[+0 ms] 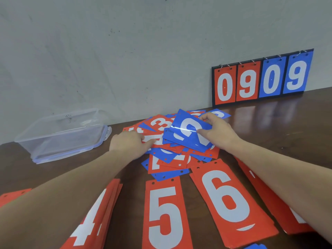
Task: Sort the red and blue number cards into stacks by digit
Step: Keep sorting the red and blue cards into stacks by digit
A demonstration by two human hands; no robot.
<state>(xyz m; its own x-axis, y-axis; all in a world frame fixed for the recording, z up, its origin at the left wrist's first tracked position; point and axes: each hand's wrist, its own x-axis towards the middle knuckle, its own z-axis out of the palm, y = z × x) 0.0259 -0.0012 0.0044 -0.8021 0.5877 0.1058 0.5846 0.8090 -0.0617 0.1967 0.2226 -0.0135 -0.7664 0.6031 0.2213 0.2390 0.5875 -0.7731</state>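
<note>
Two hands work the loose heap of number cards [172,150] in the middle of the dark table [287,123]; the right hand [218,133] pinches a blue card [186,131] by its right edge, thumb on its face, and holds it tilted up off the heap; its white digit is partly covered, so it cannot be read with confidence. The left hand [128,142] lies on the heap's left side with fingers curled down onto a red card [158,141]; whether it grips that card or merely presses it cannot be told.

Nearer the person, sorted red stacks lie face up in a row: a stack of fours [97,212], a stack of fives [164,216], a stack of sixes [231,203], and another red stack [280,203] mostly hidden under the right forearm; a red corner shows at the far left edge. A clear plastic box [62,133] stands to the left by the wall, and a scoreboard [262,78] reading 0909 leans against the wall on the right.

The likely risks: the glossy cards overlap closely, so a second card could cling to the lifted one and ride along unseen; a half-read digit could send the card to the wrong stack; the right forearm, low over the hidden stack, could drag its top cards askew; the left hand's pressure could push the heap toward the fives.
</note>
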